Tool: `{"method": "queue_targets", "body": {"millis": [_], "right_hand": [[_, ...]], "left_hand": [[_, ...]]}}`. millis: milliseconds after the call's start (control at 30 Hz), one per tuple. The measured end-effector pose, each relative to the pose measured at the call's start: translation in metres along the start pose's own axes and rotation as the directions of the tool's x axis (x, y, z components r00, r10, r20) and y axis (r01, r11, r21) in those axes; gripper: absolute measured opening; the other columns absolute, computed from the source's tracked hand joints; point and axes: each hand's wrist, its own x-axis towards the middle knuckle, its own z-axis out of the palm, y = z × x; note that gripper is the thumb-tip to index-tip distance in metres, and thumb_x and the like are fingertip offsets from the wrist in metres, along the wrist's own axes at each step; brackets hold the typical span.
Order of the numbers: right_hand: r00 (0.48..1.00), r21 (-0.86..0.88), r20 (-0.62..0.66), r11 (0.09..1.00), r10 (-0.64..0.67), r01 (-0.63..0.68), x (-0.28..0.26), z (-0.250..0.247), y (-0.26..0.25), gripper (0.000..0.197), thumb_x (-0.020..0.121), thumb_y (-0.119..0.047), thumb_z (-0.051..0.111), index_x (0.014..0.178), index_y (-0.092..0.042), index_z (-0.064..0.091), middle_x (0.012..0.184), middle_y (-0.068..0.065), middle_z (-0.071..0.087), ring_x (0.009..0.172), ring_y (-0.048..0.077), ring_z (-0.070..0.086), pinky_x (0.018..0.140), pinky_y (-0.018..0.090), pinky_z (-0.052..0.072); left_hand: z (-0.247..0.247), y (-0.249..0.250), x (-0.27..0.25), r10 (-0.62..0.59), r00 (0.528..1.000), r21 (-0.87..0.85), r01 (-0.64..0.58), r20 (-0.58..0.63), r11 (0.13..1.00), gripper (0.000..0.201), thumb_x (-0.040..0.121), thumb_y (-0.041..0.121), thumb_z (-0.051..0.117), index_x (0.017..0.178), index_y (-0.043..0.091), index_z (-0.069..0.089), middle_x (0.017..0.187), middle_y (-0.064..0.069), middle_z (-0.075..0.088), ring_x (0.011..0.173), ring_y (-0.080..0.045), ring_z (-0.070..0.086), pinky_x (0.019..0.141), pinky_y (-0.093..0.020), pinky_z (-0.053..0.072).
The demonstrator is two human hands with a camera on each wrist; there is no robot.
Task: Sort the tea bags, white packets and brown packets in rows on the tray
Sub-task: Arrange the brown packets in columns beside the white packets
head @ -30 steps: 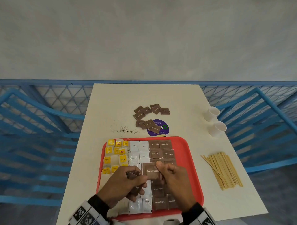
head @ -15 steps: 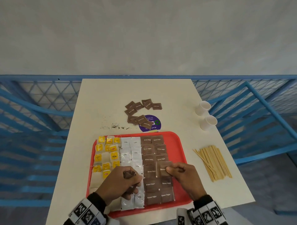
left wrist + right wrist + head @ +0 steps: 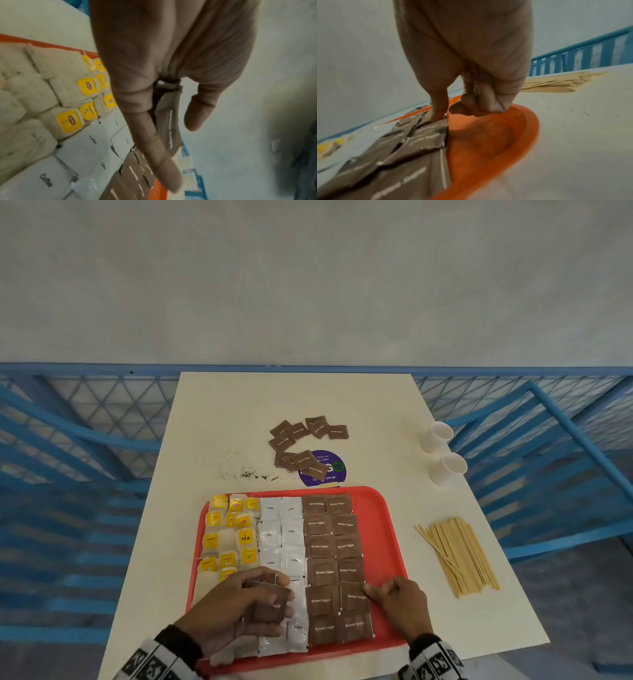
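A red tray (image 3: pixel 387 508) holds tea bags (image 3: pixel 229 529) on its left, white packets (image 3: pixel 281 535) in the middle and two rows of brown packets (image 3: pixel 330 546) on the right. My left hand (image 3: pixel 287 589) hovers over the near white packets. It grips a small stack of brown packets (image 3: pixel 269 602) between thumb and fingers, seen edge-on in the left wrist view (image 3: pixel 169 121). My right hand (image 3: pixel 368 589) sits at the right edge of one brown packet (image 3: pixel 354 597) lying in the right row. In the right wrist view its thumb (image 3: pixel 436 115) rests on that packet's corner, with the other fingers curled.
Several loose brown packets (image 3: pixel 301 446) lie beyond the tray, some on a purple sticker (image 3: pixel 330 470). Spilled tea grains (image 3: pixel 246 474) are to their left. Two white cups (image 3: pixel 442 453) and a pile of wooden stirrers (image 3: pixel 459 556) are on the table's right side. Blue railings surround the table.
My right hand took a brown packet from in front of my left hand, moved it right and laid it down in the right brown row. The left hand kept its stack.
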Motion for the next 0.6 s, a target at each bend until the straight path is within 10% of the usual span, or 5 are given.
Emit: {"method": "queue_targets", "body": {"millis": [300,600], "right_hand": [[0.868,0.327,0.289,0.894,-0.404,0.307,-0.074,0.008,-0.102,0.017,0.083,-0.036,0.076,0.082,-0.019,0.074,0.075,-0.001,0.071,0.066,0.0,0.061,0.065,0.016,0.049],[0.905,0.475,0.234,0.854,-0.356,0.213,-0.082,-0.003,-0.122,0.017,0.08,-0.031,0.08,0.079,-0.014,0.078,0.081,0.009,0.075,0.067,0.007,0.063,0.063,0.019,0.05]], "left_hand": [[0.021,0.006,-0.009,0.147,0.989,0.127,-0.144,-0.013,0.981,0.023,0.094,-0.002,0.062,0.116,0.0,0.066,0.109,-0.019,0.075,0.102,-0.032,0.073,0.072,-0.041,0.064],[0.017,0.015,-0.021,0.242,0.968,0.331,-0.207,-0.067,0.92,0.016,0.09,0.017,0.073,0.089,0.002,0.067,0.08,-0.015,0.073,0.07,-0.028,0.071,0.047,-0.028,0.056]]}}
